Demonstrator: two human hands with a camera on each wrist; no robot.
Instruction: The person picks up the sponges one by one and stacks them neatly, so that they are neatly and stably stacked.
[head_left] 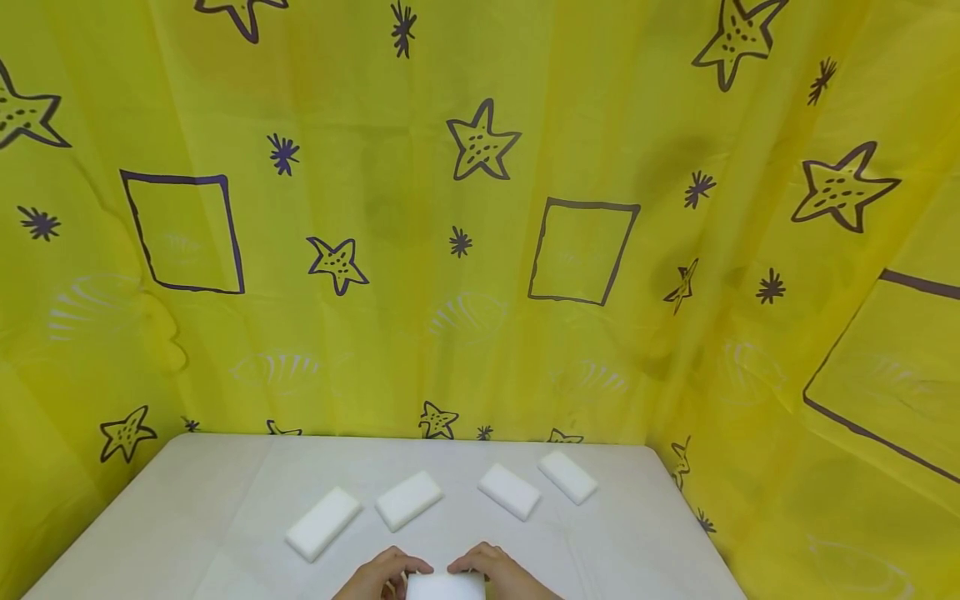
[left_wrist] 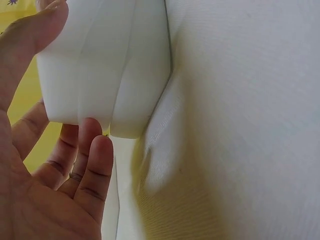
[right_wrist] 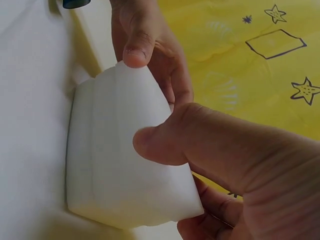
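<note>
A stack of three white sponges [head_left: 446, 588] lies flat on the table at the bottom middle of the head view, partly cut off by the frame's edge. From the left, my left hand [head_left: 382, 575] holds the stack. Its thumb lies against the near side and its fingers curl at the end, as the left wrist view of the sponges [left_wrist: 100, 65] shows. My right hand [head_left: 504, 572] grips the opposite end. In the right wrist view its thumb presses the side of the upper sponge [right_wrist: 145, 107], with the fingers partly hidden behind.
On the white table [head_left: 225, 500], beyond the hands, lie several single sponges: two to the left, one white sponge [head_left: 324, 523] and another [head_left: 409, 501], and two to the right, one sponge [head_left: 510, 492] and another [head_left: 567, 477]. A yellow patterned curtain [head_left: 390, 333] surrounds the table.
</note>
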